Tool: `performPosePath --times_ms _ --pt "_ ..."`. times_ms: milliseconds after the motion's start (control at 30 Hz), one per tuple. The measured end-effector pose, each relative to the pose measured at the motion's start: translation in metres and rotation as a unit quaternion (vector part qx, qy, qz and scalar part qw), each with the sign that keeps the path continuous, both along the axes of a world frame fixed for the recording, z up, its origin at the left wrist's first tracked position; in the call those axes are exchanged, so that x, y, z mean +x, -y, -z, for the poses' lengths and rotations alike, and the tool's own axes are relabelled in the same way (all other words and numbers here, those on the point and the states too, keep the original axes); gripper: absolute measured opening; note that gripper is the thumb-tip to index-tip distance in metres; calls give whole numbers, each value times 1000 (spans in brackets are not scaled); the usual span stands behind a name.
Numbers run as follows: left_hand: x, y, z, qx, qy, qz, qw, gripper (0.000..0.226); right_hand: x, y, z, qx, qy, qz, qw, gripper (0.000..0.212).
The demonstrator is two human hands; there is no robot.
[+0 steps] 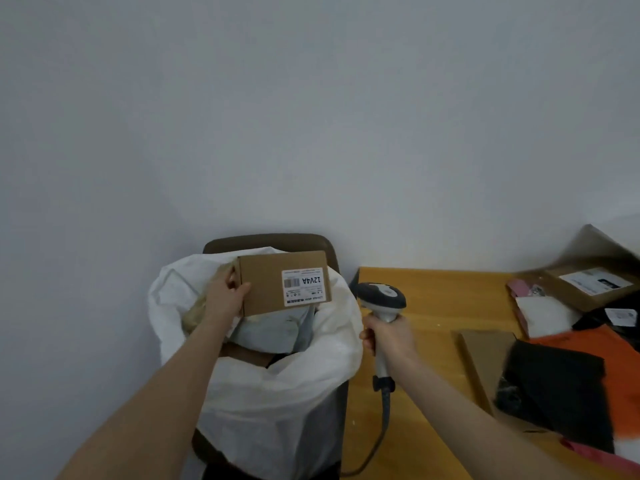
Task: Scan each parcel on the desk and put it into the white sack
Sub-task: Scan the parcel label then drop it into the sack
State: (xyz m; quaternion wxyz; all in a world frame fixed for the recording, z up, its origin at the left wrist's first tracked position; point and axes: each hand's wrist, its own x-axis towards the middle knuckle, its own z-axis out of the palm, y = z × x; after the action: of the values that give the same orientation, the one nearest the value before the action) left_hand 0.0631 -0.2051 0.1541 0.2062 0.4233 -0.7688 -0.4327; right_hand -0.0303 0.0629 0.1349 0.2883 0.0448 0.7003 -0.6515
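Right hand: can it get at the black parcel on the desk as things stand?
Reach, probably yes: the black parcel lies on the desk beside the right hand, only a flat cardboard piece between. Grasping, likely no: its grip is taken by the scanner.

left hand point(227, 292): arm outstretched, pinching box point(277, 282) edge | right hand point(388, 336): fisted round scanner point(381, 299) handle

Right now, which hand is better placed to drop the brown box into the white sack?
Left. The left hand grips the brown box directly over the open mouth of the white sack. The right hand is busy gripping the scanner, off to one side over the desk.
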Motion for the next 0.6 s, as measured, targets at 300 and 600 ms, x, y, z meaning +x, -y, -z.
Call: performPosePath --times_ms 300,600 --pt "-32 66 39 -68 189 124 972 54 -14 69 37 44 54 44 997 15" --pt "-72 28 99 -321 367 340 804 69 -32 95 59 80 69 83 991 7"
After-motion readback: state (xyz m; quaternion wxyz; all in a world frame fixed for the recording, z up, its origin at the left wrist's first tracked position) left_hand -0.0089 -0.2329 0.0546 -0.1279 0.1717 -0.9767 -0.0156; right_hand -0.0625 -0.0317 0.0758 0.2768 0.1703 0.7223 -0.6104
